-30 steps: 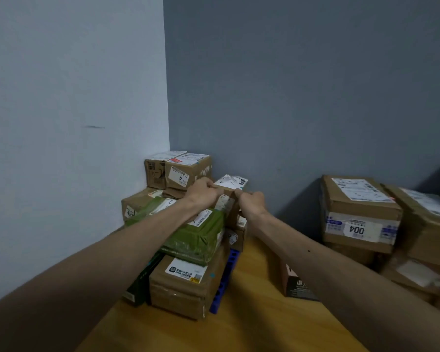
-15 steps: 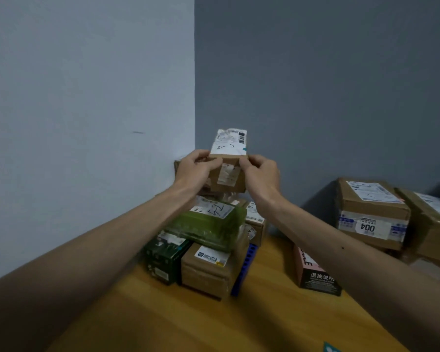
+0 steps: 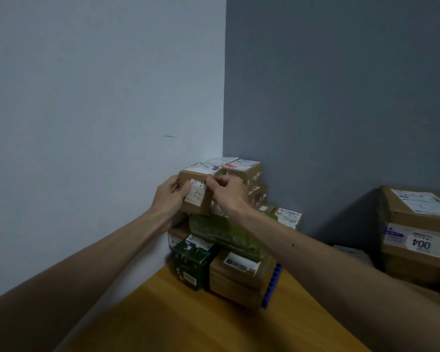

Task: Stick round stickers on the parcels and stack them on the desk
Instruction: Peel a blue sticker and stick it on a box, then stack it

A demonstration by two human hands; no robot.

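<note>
A small brown cardboard parcel (image 3: 198, 193) with a white label is held between both hands at the top of the parcel stack (image 3: 229, 235) in the desk's back left corner. My left hand (image 3: 169, 198) grips its left side, thumb on the front. My right hand (image 3: 228, 193) pinches its upper right edge. The parcel sits level with the two top boxes (image 3: 241, 170) of the stack, above a green wrapped parcel (image 3: 224, 231). I cannot tell whether it rests on the stack. No round sticker shows on it.
The wooden desk (image 3: 188, 323) meets a pale wall on the left and a grey wall behind. A dark green box (image 3: 191, 268), a brown box (image 3: 236, 278) and a blue item (image 3: 271, 285) form the stack's base. Larger boxes, one marked 004 (image 3: 417, 240), stand at right.
Both hands lifted the small parcel off the stack's right side, raised it, then brought it down to the upper left of the stack near the wall.
</note>
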